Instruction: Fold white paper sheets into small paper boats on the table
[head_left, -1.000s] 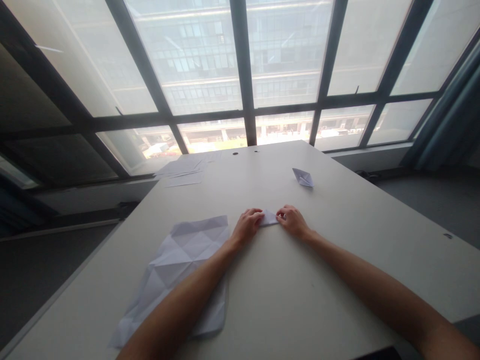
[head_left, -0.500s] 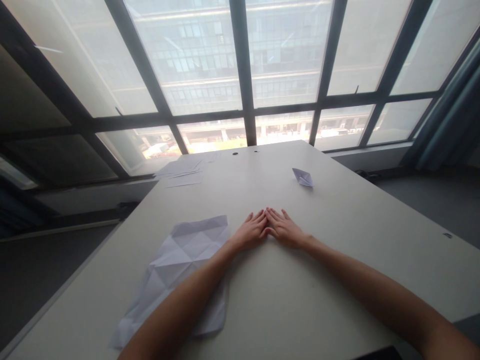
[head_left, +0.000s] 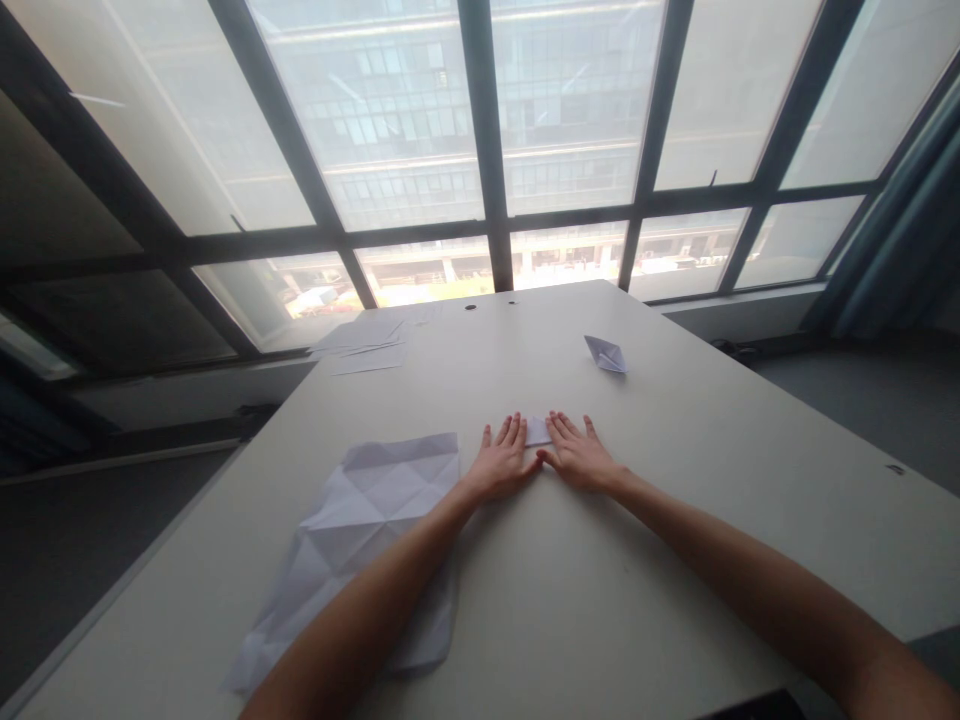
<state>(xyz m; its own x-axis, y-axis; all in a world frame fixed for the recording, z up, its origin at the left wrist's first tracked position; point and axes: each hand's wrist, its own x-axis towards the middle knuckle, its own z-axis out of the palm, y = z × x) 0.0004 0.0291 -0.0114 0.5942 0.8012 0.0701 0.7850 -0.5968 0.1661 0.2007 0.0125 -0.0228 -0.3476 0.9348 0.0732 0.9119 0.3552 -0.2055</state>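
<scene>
A small piece of folded white paper point(head_left: 537, 432) lies flat on the white table, partly covered by both hands. My left hand point(head_left: 504, 462) presses down on its left side with the fingers stretched out. On its right side rests my right hand point(head_left: 577, 455), also flat, the fingers spread. The thumbs nearly meet at the near edge of the paper. Under and beside my left forearm lies a large creased sheet of paper point(head_left: 360, 510), unfolded and marked with crossing fold lines.
Farther right on the table point(head_left: 675, 480) sits a folded paper boat point(head_left: 606, 354). Several loose white sheets point(head_left: 367, 345) lie at the far left corner. Large windows point(head_left: 570, 110) rise beyond the table, with a blue curtain point(head_left: 885, 260) at the right.
My hands have moved apart a little, the left one to the left and the right one to the right. The folded paper between them now shows.
</scene>
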